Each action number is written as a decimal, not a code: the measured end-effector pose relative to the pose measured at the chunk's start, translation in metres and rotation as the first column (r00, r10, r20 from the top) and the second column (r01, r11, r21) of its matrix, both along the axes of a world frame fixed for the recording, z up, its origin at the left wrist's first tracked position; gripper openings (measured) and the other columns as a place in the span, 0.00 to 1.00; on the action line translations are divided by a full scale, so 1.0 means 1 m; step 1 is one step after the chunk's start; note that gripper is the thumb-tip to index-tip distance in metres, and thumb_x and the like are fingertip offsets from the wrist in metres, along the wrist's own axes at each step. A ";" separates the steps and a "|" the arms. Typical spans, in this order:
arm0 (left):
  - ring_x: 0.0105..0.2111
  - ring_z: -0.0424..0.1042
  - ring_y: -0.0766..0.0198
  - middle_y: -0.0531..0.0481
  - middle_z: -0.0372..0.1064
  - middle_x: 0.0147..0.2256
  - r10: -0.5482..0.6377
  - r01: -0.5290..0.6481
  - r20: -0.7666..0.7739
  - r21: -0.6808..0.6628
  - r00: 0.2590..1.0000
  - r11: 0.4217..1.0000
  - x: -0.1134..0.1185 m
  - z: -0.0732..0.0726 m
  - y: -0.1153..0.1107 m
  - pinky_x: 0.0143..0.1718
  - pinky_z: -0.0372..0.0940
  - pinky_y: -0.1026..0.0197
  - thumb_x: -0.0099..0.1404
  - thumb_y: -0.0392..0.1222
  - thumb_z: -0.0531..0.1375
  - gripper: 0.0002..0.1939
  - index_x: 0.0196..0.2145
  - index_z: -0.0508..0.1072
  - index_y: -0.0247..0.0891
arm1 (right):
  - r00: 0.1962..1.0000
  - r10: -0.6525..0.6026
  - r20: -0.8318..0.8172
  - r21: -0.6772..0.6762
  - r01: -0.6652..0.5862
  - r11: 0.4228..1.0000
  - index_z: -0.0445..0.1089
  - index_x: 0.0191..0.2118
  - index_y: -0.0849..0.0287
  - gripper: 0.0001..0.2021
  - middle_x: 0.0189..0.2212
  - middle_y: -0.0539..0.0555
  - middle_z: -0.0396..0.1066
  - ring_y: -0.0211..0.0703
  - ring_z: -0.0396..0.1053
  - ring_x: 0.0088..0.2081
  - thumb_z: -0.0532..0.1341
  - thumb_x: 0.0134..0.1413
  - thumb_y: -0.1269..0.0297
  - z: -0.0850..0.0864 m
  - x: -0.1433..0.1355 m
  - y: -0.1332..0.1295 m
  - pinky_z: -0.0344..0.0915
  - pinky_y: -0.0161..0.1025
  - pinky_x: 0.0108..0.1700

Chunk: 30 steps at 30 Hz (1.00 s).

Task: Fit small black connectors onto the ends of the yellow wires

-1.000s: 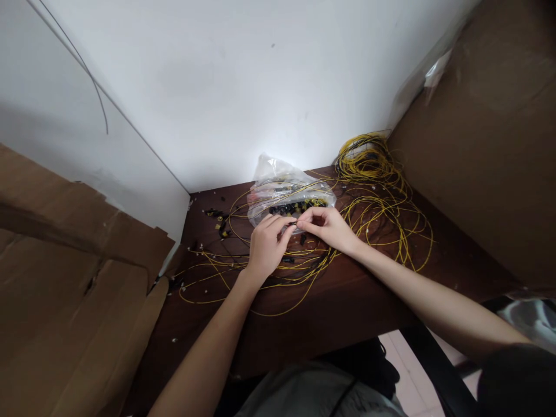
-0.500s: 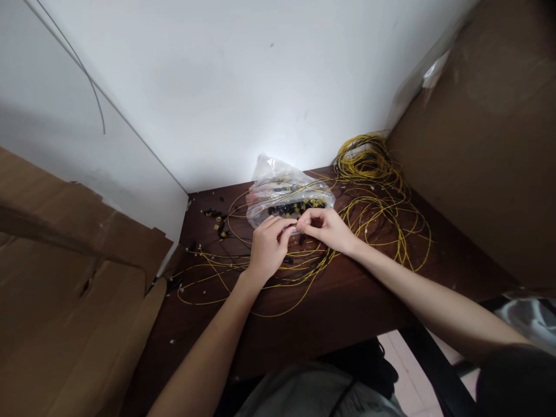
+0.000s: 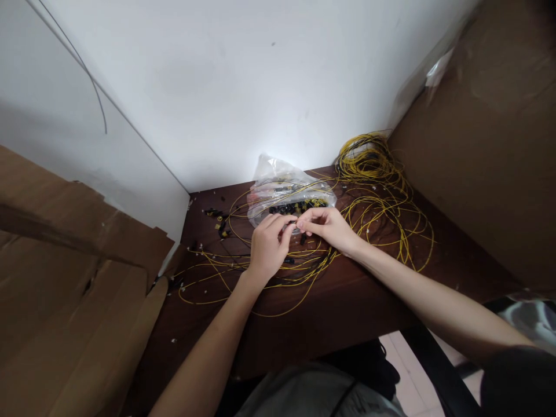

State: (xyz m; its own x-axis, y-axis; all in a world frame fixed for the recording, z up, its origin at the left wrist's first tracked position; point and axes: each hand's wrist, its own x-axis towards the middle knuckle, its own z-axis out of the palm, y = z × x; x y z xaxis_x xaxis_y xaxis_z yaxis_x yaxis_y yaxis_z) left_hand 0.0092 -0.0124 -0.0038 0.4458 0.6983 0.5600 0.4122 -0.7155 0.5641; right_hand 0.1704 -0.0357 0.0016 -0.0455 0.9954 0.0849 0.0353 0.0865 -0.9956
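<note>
My left hand [image 3: 270, 243] is closed in a pinch on a small dark piece [image 3: 292, 222], too small to name, over the middle of the table. Against it from the right, my right hand [image 3: 325, 227] pinches too; thumb and fingertips meet at the same spot, and what they grip is mostly hidden. Just behind both hands lies a clear plastic bag [image 3: 278, 174] with black and yellow small parts [image 3: 299, 205] in it. Thin yellow and black wires [image 3: 299, 284] run beneath the hands across the dark brown table [image 3: 339, 313].
A coil of yellow wire [image 3: 369, 156] sits at the back right, with looser loops before it. Small black and yellow pieces [image 3: 221, 223] lie at the left. Cardboard [image 3: 78, 313] stands on the left, a brown panel [image 3: 486, 162] on the right, a white wall [image 3: 260, 87] behind.
The right fingers and thumb have shifted very slightly at the pinch. Both hands stay in place together; the whole view has moved a little.
</note>
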 end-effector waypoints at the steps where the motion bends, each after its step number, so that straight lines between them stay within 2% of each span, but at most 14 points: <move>1: 0.30 0.66 0.64 0.49 0.69 0.28 0.011 -0.011 -0.014 0.009 1.000 1.000 0.000 0.000 0.000 0.33 0.60 0.62 0.64 0.37 0.54 0.09 0.37 0.73 0.36 | 1.000 0.003 -0.003 0.007 -0.003 1.000 0.71 0.26 0.62 0.12 0.20 0.49 0.68 0.32 0.61 0.22 0.66 0.41 0.57 0.000 0.001 0.000 0.60 0.35 0.27; 8: 0.30 0.64 0.65 0.49 0.68 0.29 0.080 -0.075 -0.059 0.082 0.995 0.994 0.000 0.001 -0.003 0.34 0.59 0.62 0.64 0.37 0.53 0.10 0.39 0.72 0.36 | 0.999 0.037 -0.010 0.027 -0.037 0.999 0.73 0.28 0.62 0.12 0.24 0.51 0.71 0.33 0.62 0.24 0.66 0.41 0.56 0.002 0.003 -0.001 0.61 0.35 0.29; 16: 0.29 0.63 0.65 0.50 0.68 0.28 0.072 -0.072 -0.008 0.055 0.997 0.996 0.001 -0.001 -0.001 0.32 0.59 0.63 0.63 0.36 0.54 0.09 0.39 0.72 0.36 | 0.999 -0.041 -0.016 0.060 0.042 0.997 0.74 0.29 0.61 0.07 0.22 0.49 0.69 0.32 0.61 0.24 0.66 0.42 0.64 -0.003 0.001 0.000 0.60 0.34 0.28; 23: 0.27 0.62 0.66 0.51 0.66 0.26 0.056 -0.056 -0.002 0.047 0.998 0.997 0.002 -0.001 -0.001 0.31 0.58 0.63 0.63 0.38 0.55 0.08 0.37 0.73 0.36 | 0.995 -0.058 -0.086 0.011 0.059 0.998 0.72 0.29 0.61 0.08 0.21 0.48 0.68 0.33 0.62 0.23 0.67 0.39 0.66 0.000 0.001 0.001 0.61 0.35 0.28; 30: 0.25 0.59 0.67 0.52 0.65 0.25 0.051 -0.051 0.032 -0.004 0.998 0.999 0.002 -0.004 0.002 0.29 0.56 0.64 0.61 0.40 0.57 0.06 0.34 0.73 0.36 | 0.996 -0.049 -0.074 0.003 0.050 0.999 0.72 0.29 0.61 0.08 0.22 0.49 0.69 0.32 0.62 0.23 0.67 0.38 0.66 0.002 0.001 0.000 0.61 0.35 0.27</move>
